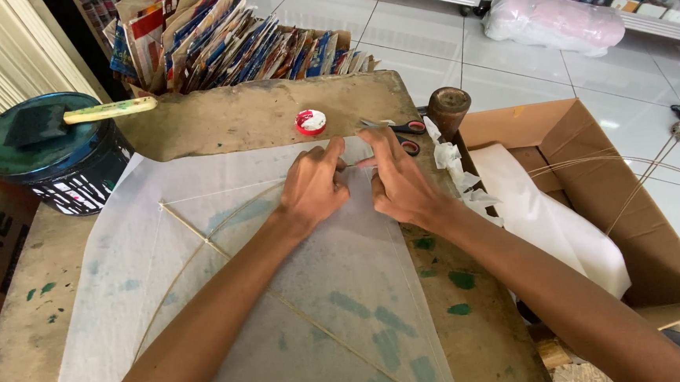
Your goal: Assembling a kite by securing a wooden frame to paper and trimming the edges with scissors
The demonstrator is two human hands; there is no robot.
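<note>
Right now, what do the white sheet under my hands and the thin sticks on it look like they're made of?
White sheet: likely thin tissue paper, matte; green table stains show through it. Thin sticks: probably split bamboo, pale tan, one bent into a curve. Left hand and right hand press its top edge.

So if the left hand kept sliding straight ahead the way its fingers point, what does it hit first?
Probably the small round red-rimmed cap with white paste, just beyond the translucent white paper sheet's top edge. The left hand points up and slightly right; the black-handled scissors sit further right.

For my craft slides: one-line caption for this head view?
Both hands, left hand and right hand, press thin white paper over a stick frame.
</note>
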